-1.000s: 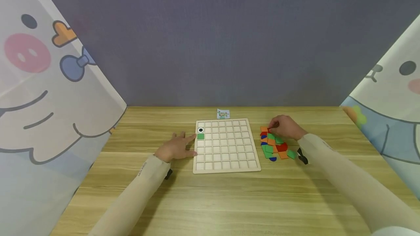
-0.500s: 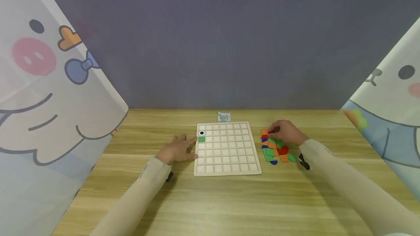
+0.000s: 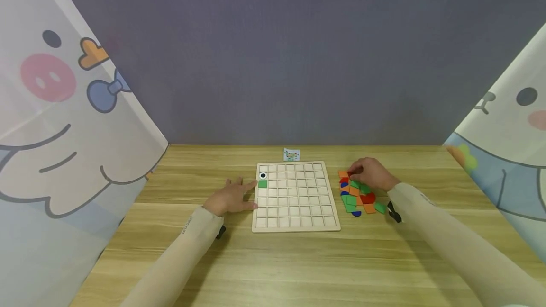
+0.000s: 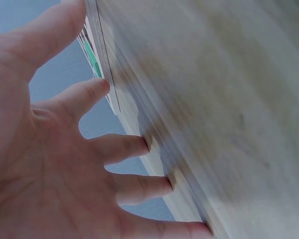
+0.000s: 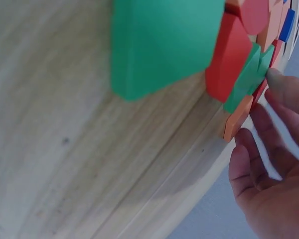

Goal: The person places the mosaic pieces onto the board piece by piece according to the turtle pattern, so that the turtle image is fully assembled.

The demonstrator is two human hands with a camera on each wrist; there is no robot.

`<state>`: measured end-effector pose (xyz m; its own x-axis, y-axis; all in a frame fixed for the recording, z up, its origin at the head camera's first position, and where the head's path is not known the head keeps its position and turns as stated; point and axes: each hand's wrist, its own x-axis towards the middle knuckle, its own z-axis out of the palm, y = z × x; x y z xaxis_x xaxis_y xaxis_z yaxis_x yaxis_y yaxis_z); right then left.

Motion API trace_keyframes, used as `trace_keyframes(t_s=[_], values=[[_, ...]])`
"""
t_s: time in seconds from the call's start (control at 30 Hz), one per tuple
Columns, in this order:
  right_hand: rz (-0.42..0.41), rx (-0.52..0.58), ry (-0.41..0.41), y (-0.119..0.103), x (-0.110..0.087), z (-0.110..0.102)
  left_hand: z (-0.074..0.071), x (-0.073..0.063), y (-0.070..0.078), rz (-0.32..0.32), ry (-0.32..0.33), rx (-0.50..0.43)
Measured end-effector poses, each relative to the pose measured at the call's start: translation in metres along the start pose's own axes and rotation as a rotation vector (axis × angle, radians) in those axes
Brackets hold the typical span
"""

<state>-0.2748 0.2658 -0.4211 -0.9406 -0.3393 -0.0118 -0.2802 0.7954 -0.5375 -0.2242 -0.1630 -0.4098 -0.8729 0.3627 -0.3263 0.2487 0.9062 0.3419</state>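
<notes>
My left hand (image 3: 230, 197) lies at the left of the wooden grid board (image 3: 294, 227), fingers spread; its thumb and index fingertip touch the board's edge. In the left wrist view the other fingertips of this hand (image 4: 55, 169) rest on the table. On the board's left column sit a white tile with a black dot (image 3: 263, 176) and, just below, a green square tile (image 3: 262, 184). My right hand (image 3: 372, 174) is at the far side of a pile of coloured tiles (image 3: 355, 191). Its thumb and fingers pinch a red tile (image 5: 259, 94), partly hidden among others.
A small printed card (image 3: 292, 155) lies behind the board. Green, orange, red and blue tiles overlap in the pile to the board's right. A grey wall (image 3: 298, 60) rises behind the table, with cartoon-printed panels (image 3: 51, 122) at either side.
The head view has shifted slightly, so the scene sits a little lower. My left hand stays on the board's edge. The right fingers stay at the red tile with only slight motion.
</notes>
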Motion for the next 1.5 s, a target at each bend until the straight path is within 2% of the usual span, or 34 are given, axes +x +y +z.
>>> trace_keyframes(t_s=[0.17, 0.33, 0.57, 0.77, 0.87, 1.07, 1.27, 1.5], values=[[0.021, -0.017, 0.034, 0.002, 0.001, 0.001, 0.001, -0.001, 0.000, 0.008, 0.006, 0.005], [0.041, -0.020, 0.028, 0.000, 0.004, 0.001, 0.001, -0.001, -0.001, 0.007, 0.006, 0.003], [0.000, -0.026, 0.035, -0.005, 0.008, 0.002, 0.002, -0.001, -0.001, 0.008, 0.005, -0.010], [0.081, -0.084, 0.079, -0.004, 0.008, 0.004, 0.001, -0.001, -0.001, -0.006, 0.001, -0.005], [0.098, -0.077, 0.081, -0.002, 0.007, 0.004, 0.000, -0.001, 0.001, -0.017, -0.001, -0.003], [0.047, -0.045, 0.082, -0.002, 0.010, 0.003, -0.001, -0.002, 0.002, -0.026, -0.003, -0.008], [0.070, -0.027, 0.043, -0.007, 0.013, 0.001, -0.003, -0.002, 0.003, 0.002, 0.009, 0.002], [0.105, -0.008, -0.048, -0.012, 0.020, 0.000, -0.001, -0.001, 0.002, -0.009, 0.009, 0.015]])
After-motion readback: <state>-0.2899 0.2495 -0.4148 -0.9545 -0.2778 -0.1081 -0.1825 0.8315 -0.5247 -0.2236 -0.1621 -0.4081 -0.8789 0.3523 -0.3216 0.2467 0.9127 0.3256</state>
